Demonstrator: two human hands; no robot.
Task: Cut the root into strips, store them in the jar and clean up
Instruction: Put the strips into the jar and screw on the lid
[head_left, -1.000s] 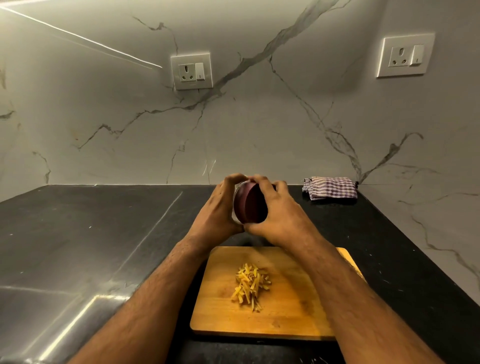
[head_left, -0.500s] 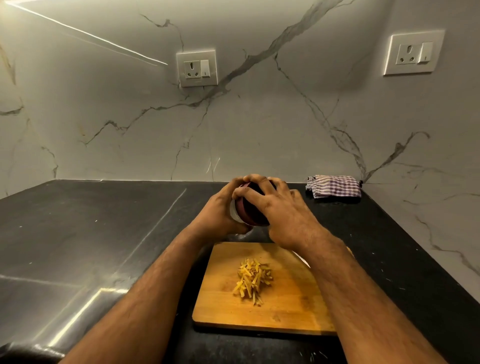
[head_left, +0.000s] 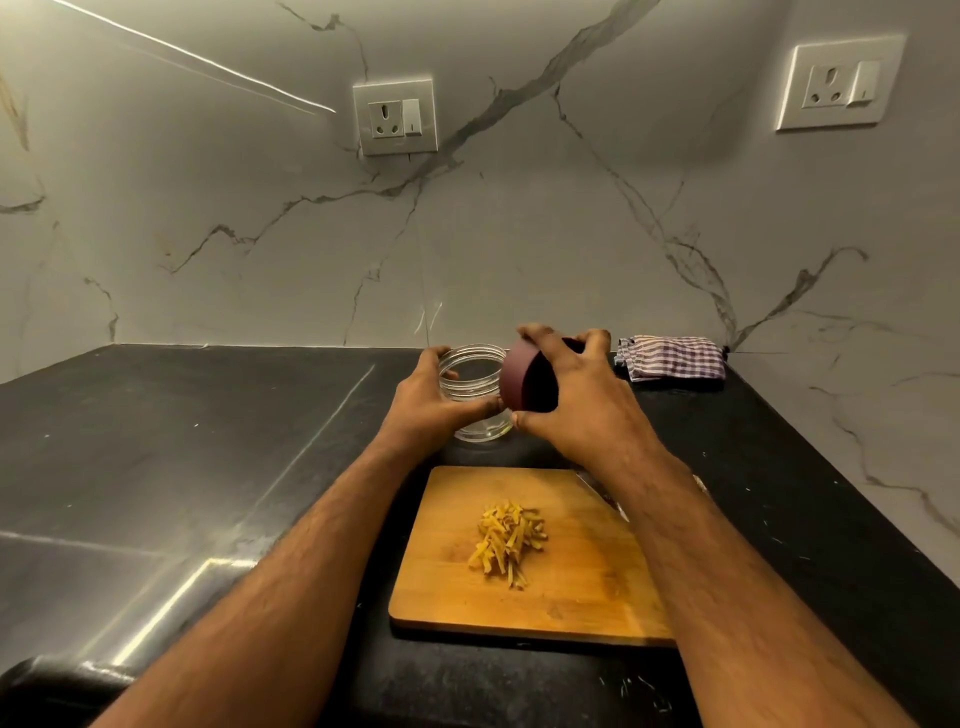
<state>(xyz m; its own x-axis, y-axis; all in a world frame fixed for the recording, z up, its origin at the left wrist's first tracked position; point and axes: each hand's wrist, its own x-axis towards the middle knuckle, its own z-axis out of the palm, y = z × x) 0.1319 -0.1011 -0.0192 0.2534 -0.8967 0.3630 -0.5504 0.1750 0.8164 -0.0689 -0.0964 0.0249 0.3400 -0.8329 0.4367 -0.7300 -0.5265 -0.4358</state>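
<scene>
Holding clear jar (head_left: 475, 395) in left hand (head_left: 431, 402), gripping maroon lid (head_left: 524, 379) with right hand (head_left: 576, 400), behind strips (head_left: 509, 540) on board (head_left: 582, 587).

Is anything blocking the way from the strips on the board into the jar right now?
Nothing visible. The lid is off in the right hand, the jar mouth is open in the left hand, just behind the cutting board with the strips.

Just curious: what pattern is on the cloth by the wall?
Purple-and-white checks on the folded cloth, seen in the head view.

Dim warm light, glare streaks on countertop (head_left: 171, 587) (wide-angle edge bending).
</scene>
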